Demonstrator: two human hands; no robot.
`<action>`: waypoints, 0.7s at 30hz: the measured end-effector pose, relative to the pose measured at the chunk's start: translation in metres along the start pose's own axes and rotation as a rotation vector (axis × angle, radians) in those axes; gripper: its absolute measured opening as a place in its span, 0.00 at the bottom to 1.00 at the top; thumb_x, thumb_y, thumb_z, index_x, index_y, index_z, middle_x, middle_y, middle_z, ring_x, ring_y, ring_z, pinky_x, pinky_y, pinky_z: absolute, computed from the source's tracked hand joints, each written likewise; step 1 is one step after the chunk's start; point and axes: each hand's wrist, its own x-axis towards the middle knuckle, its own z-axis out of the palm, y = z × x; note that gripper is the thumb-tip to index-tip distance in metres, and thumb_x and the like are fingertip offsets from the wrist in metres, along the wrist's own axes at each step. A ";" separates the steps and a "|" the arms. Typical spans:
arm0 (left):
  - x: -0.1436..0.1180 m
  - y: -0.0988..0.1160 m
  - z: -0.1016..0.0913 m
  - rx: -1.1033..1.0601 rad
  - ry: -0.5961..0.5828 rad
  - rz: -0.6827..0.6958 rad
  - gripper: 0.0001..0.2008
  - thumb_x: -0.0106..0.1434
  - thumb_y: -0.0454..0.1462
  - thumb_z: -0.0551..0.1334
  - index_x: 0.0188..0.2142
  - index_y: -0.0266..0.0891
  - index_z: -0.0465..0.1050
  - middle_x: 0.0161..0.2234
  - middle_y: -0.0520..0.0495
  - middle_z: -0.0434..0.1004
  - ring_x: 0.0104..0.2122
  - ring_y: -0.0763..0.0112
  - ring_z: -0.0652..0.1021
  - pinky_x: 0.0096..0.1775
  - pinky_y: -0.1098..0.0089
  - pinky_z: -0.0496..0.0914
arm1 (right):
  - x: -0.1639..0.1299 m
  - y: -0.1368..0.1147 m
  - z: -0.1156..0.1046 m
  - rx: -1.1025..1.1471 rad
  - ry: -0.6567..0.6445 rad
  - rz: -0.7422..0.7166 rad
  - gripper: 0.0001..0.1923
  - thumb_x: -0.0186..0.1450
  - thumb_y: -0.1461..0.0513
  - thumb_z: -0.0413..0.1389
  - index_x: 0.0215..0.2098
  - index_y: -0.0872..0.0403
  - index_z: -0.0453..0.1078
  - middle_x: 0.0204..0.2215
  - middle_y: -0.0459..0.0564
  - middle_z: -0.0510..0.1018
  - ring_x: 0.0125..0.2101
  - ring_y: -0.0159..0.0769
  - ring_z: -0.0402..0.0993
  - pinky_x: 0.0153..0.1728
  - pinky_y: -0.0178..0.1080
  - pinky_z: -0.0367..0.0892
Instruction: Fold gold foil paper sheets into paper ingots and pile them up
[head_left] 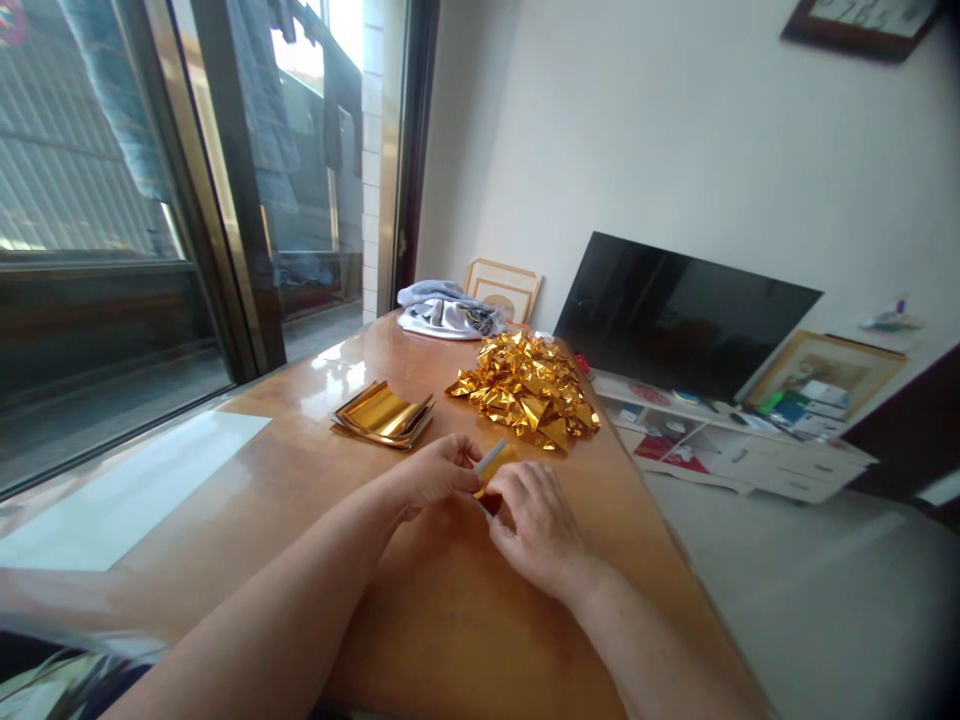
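Observation:
Between my two hands is a sheet of gold foil paper (496,460), partly folded, with a pale edge showing along its top. My left hand (442,470) pinches its left side between thumb and fingers. On the right side, the fingers of my right hand (536,520) are curled over the sheet, and the thumb lies below it. Left of my hands lies a stack of flat gold foil sheets (382,414), its edges curling up. A heap of folded gold foil pieces (529,390) is piled beyond my right hand.
The glossy wooden table (450,620) runs away from me. A white sheet (150,490) lies at its left, and folded clothes (446,308) sit at the far end. Past the right edge stand a low white cabinet (750,460) and a television (682,315).

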 end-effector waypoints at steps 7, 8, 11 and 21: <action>0.000 -0.008 0.006 0.266 -0.054 -0.040 0.21 0.50 0.36 0.66 0.45 0.39 0.66 0.27 0.55 0.74 0.24 0.74 0.73 0.25 0.76 0.61 | -0.004 0.005 0.008 0.106 -0.120 -0.049 0.11 0.60 0.71 0.55 0.37 0.50 0.70 0.37 0.49 0.75 0.41 0.42 0.68 0.42 0.43 0.64; 0.000 -0.009 0.007 0.314 -0.058 -0.033 0.21 0.51 0.36 0.66 0.44 0.39 0.66 0.27 0.55 0.74 0.24 0.74 0.72 0.24 0.76 0.61 | -0.004 0.006 0.009 0.129 -0.127 -0.045 0.11 0.60 0.71 0.56 0.38 0.50 0.70 0.38 0.49 0.75 0.41 0.41 0.68 0.42 0.43 0.65; -0.001 -0.007 0.007 0.443 -0.074 -0.026 0.18 0.51 0.36 0.64 0.43 0.39 0.68 0.27 0.54 0.75 0.24 0.73 0.72 0.23 0.76 0.58 | -0.004 0.009 0.012 0.183 -0.143 -0.032 0.12 0.60 0.71 0.56 0.38 0.50 0.71 0.39 0.49 0.76 0.41 0.41 0.69 0.42 0.41 0.66; -0.005 -0.004 -0.003 0.728 -0.019 0.044 0.22 0.50 0.33 0.62 0.47 0.41 0.67 0.30 0.53 0.77 0.28 0.70 0.73 0.26 0.74 0.60 | -0.002 0.010 0.012 0.272 -0.135 0.049 0.08 0.60 0.70 0.58 0.33 0.50 0.70 0.35 0.48 0.75 0.38 0.38 0.70 0.39 0.39 0.66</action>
